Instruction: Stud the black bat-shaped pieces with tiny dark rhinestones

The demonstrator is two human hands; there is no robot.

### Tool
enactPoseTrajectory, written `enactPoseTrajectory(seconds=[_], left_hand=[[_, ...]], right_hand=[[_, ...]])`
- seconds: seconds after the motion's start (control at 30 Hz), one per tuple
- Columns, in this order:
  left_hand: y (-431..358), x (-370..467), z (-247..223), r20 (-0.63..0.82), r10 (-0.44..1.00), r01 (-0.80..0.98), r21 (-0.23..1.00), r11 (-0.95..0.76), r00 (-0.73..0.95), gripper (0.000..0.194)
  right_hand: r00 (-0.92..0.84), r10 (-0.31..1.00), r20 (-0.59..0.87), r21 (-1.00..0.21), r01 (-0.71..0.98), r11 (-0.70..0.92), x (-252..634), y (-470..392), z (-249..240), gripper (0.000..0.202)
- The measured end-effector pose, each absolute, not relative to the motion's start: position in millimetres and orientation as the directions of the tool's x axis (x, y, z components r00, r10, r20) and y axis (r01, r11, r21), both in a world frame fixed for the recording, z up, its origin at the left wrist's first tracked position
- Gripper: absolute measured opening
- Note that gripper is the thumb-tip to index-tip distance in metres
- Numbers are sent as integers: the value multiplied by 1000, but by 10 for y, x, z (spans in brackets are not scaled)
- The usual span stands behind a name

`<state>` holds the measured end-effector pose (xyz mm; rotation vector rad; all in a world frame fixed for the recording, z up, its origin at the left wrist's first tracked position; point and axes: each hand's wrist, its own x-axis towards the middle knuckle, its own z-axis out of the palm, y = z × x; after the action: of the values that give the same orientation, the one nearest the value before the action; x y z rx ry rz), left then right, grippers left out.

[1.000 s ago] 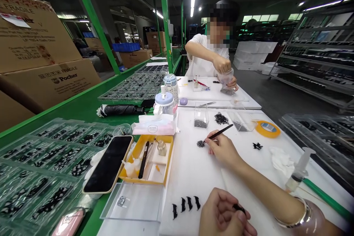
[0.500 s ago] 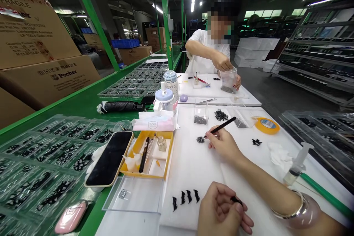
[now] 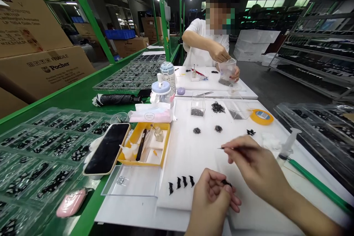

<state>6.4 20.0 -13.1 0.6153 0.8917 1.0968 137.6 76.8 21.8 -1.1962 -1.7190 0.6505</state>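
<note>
Near the front edge of the white mat (image 3: 199,162), both hands have come together. The right hand (image 3: 257,167) has pulled back from the far little heap of black bits (image 3: 197,130), where its tool tip was poking a second ago, and now sits close in, fingers pinched shut around a thin pick (image 3: 235,148) whose point aims left. Whether the tip carries anything is too small to tell. The left hand (image 3: 211,199) sits just below and left of it, fingers curled in, thumb and forefinger closed on a small black piece (image 3: 226,183) that peeps out at the knuckles. It has hardly shifted; it was holding that piece before as well.

So the pick has left the heap and is now near the held piece, tip and piece close but apart. By my reading, the work has moved from fetching at the heap to fitting at the fingers.

Just left of the left hand, four black pieces in a row (image 3: 181,184) lie on the mat. Farther out there is a second small heap (image 3: 218,128), a clear box (image 3: 197,107), and a roll of orange tape (image 3: 261,116) at the right. To the left sit a yellow tray (image 3: 166,143) and a phone (image 3: 107,148). At the far table another person (image 3: 210,40) works over a clear cup (image 3: 227,70).
</note>
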Motion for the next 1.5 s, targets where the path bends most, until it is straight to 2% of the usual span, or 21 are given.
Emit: enactPoseTrajectory(seconds=[0.03, 0.1, 0.23, 0.37, 0.53, 0.67, 0.73, 0.77, 0.83, 0.9, 0.97, 1.07, 1.5], left_hand=[[196, 62, -117, -304, 936, -486, 800, 352, 177, 25], [191, 58, -85, -311, 935, -480, 803, 353, 168, 24], [197, 55, -22, -328, 931, -454, 813, 365, 160, 24], [209, 63, 2, -323, 934, -426, 831, 358, 155, 22], [214, 71, -12, -317, 938, -395, 850, 348, 143, 19], [213, 64, -5, -318, 937, -378, 858, 348, 143, 17], [210, 56, 0, -318, 937, -371, 861, 349, 144, 16], [210, 52, 1, -317, 937, -368, 862, 349, 146, 15], [211, 49, 0, -316, 937, -362, 864, 349, 150, 16], [212, 51, -1, -317, 936, -357, 866, 350, 151, 16], [212, 52, 3, -320, 936, -351, 867, 353, 150, 17], [212, 47, 20, -326, 933, -337, 870, 359, 154, 17], [220, 44, 27, -329, 927, -322, 870, 372, 181, 13]], right_hand=[[-120, 872, 474, -740, 483, 468, 1450, 639, 168, 5], [-165, 787, 594, -603, 557, 571, 1594, 427, 47, 18], [-332, 700, 632, -416, 617, 668, 1791, 220, -153, 28], [-466, 660, 589, -328, 609, 722, 1841, 179, -216, 29], [-516, 650, 558, -310, 597, 740, 1859, 160, -238, 30], [-514, 672, 533, -354, 586, 729, 1884, 136, -223, 35], [-443, 731, 519, -457, 580, 675, 1879, 130, -178, 32], [-349, 802, 485, -567, 573, 592, 1869, 135, -148, 26], [-99, 948, 301, -817, 487, 310, 1836, 165, -84, 14], [45, 997, 61, -943, 331, 42, 1797, 222, -40, 20], [51, 997, -58, -970, 234, -69, 1764, 287, -27, 32], [49, 992, -113, -975, 187, -120, 1734, 348, -33, 39], [56, 963, -263, -958, 106, -268, 1707, 334, -24, 38]])
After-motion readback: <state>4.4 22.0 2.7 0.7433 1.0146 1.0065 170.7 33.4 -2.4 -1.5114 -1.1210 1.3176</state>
